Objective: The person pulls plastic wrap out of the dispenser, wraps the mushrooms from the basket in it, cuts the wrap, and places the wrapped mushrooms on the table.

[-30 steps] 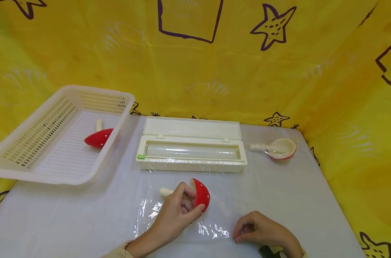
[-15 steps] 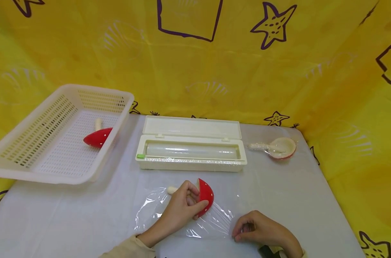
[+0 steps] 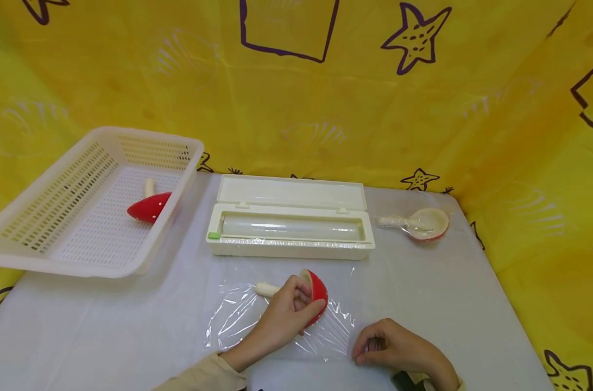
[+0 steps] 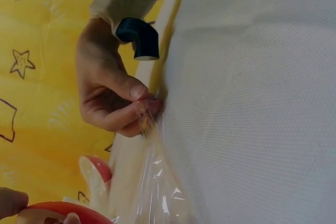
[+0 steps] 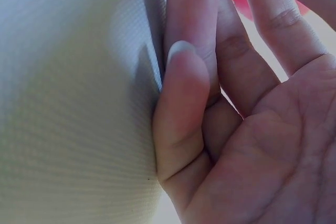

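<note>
Plainly gripped the red mushroom toy (image 3: 318,293) in the left hand (image 3: 282,317), fingers and thumb curled round the cap and the pale stem, with the toy lying tilted on the middle of the cling film sheet (image 3: 238,320). Pinched the sheet's near right corner in the right hand (image 3: 399,353), thumb against curled fingers, low against the table (image 3: 472,304); showed the same pinch from the left wrist view, with film bunched at the fingertips (image 4: 147,109). Seemed wise, as a judgement only, to hold that corner taut and flat so the thin film would not fold back and cling to itself, and to set the toy squarely inside the sheet with film showing on every side. Looked risky to tug hard, given how wrinkled the film already lay near the cap. Beyond, stood an open cream dispenser box (image 3: 290,222) with its roll (image 3: 291,228) exposed, just behind the sheet. To the left, sat a white perforated basket (image 3: 189,144) holding a second mushroom (image 3: 149,208); to the right, lay a third mushroom (image 3: 423,224), apparently wrapped. Backed and flanked all of this with yellow cloth (image 3: 326,119) printed with purple starfish.
</note>
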The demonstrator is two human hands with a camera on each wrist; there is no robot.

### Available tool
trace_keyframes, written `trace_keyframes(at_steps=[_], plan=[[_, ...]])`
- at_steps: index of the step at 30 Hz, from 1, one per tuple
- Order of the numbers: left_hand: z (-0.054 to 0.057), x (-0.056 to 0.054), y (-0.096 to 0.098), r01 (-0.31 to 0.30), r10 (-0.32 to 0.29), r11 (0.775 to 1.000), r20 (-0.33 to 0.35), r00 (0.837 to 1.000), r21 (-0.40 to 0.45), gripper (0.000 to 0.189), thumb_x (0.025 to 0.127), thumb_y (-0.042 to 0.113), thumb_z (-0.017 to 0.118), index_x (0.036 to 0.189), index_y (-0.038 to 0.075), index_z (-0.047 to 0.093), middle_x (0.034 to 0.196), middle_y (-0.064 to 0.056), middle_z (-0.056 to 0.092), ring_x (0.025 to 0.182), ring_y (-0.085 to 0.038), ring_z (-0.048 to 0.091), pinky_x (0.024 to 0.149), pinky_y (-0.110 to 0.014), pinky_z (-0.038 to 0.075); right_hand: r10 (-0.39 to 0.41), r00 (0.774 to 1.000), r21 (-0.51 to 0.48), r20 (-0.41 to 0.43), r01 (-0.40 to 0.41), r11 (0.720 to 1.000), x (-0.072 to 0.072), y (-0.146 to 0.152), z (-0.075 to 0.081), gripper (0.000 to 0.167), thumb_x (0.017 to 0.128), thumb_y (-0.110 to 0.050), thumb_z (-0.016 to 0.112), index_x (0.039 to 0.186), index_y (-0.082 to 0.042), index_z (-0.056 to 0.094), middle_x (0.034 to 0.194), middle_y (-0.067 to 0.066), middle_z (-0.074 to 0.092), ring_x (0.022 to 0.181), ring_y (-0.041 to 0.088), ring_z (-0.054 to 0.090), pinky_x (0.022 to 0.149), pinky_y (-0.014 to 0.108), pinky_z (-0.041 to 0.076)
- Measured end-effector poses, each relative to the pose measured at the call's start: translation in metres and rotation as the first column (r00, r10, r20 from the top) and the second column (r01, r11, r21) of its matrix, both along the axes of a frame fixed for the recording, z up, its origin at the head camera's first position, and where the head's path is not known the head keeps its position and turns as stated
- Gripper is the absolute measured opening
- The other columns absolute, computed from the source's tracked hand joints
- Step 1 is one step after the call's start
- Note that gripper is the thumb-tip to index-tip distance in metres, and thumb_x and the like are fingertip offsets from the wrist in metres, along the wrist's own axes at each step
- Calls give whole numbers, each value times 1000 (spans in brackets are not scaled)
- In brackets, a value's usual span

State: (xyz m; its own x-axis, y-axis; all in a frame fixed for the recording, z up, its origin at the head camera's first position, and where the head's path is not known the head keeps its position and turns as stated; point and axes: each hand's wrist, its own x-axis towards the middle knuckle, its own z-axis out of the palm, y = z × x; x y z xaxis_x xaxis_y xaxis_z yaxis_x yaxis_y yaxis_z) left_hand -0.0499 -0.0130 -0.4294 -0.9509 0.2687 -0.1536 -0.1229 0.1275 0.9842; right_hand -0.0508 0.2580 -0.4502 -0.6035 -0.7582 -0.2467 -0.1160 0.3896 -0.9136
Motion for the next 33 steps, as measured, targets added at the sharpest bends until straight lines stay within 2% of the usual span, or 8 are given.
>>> trace_keyframes(at_steps=[7, 12, 16, 20, 23, 26, 29, 33], plan=[[0, 2, -3, 21, -21, 1000, 1, 1000, -8, 36, 90, 23, 72, 109, 2, 49, 88, -5, 60, 63, -7, 54, 52, -20, 47, 11, 1000, -12, -8, -11, 1000, -1, 0, 0, 13, 91, -23, 72, 93, -11, 74, 78, 8, 70, 69, -7, 53, 59, 18, 50], [1, 7, -20, 24, -28, 992, -35, 999, -122, 40, 91, 30, 72, 112, 3, 51, 89, -2, 62, 71, -7, 55, 63, -18, 45, 16, 999, -26, -35, -17, 1000, 0, 1, -2, 12, 91, -23, 72, 93, -11, 74, 78, 9, 69, 69, -8, 53, 59, 17, 49], [2, 12, -39, 4, -24, 979, -95, 995, -204, 35, 89, 28, 73, 109, 5, 55, 88, 0, 62, 70, -4, 53, 63, -18, 45, 19, 998, -35, -62, -22, 999, 0, 1, -3, 11, 91, -22, 72, 93, -12, 74, 77, 8, 69, 70, -9, 52, 59, 16, 48], [2, 18, -60, 14, -64, 959, -170, 983, -282, 25, 88, 22, 74, 104, 9, 59, 86, 5, 61, 68, -1, 52, 61, -19, 46, 20, 997, -41, -78, -24, 999, 1, 2, -4, 10, 91, -22, 72, 93, -12, 74, 78, 8, 69, 71, -9, 52, 60, 16, 49], [3, 23, -78, 32, -120, 932, -222, 968, -361, 20, 87, 21, 74, 100, 14, 62, 85, 9, 61, 72, -1, 53, 63, -19, 47, 19, 996, -43, -89, -23, 999, 1, 2, -4, 10, 91, -21, 72, 93, -12, 74, 78, 8, 69, 71, -9, 53, 60, 16, 49], [4, 28, -95, 69, -203, 884, -247, 948, -462, 20, 86, 25, 76, 100, 19, 62, 89, 12, 60, 79, -1, 52, 70, -20, 47, 17, 996, -44, -91, -21, 999, 2, 2, -4, 9, 91, -21, 72, 93, -12, 74, 78, 7, 69, 71, -9, 53, 60, 16, 49], [2, 31, -113, 116, -304, 826, -263, 915, -552, 24, 85, 28, 77, 102, 22, 62, 93, 14, 59, 85, 0, 51, 75, -22, 48, 15, 997, -41, -80, -18, 999, 2, 2, -3, 10, 91, -21, 72, 93, -12, 74, 79, 8, 69, 71, -9, 53, 60, 16, 49], [-4, 33, -136, 128, -405, 749, -297, 864, -650, 28, 81, 25, 81, 101, 24, 61, 90, 18, 55, 85, 1, 49, 75, -23, 47, 11, 998, -37, -65, -14, 999, 2, 1, -3, 11, 91, -21, 72, 93, -11, 74, 80, 8, 70, 72, -9, 53, 61, 16, 49]])
